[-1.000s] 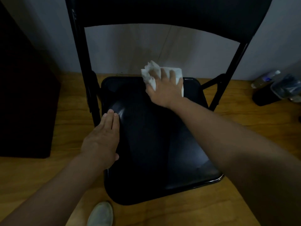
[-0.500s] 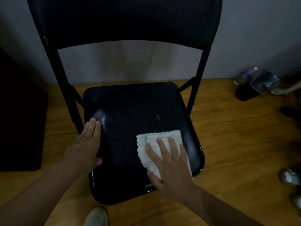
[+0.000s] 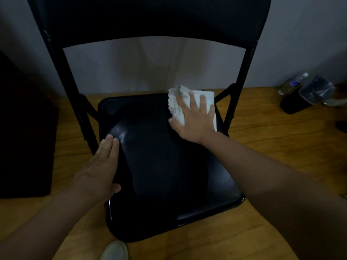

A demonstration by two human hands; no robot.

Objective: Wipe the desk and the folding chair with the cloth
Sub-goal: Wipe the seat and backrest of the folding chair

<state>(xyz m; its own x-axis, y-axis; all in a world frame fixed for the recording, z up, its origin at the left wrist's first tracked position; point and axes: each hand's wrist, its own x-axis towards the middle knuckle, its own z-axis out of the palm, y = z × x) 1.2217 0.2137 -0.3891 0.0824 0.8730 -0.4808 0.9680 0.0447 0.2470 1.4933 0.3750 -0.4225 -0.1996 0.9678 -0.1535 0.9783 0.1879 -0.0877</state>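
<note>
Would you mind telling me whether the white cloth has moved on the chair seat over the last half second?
Yes. The cloth went from the seat's front right to its back right corner.

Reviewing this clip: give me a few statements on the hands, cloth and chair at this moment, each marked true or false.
1. The right hand presses the white cloth flat on the chair seat. True.
2. The cloth lies at the seat's near left corner. False: it is at the far right corner, by the backrest.
3. The left hand rests on the seat's left edge. True.
4. The left hand holds a second cloth. False: it is bare.
5. The chair is folded shut. False: it stands open.
</note>
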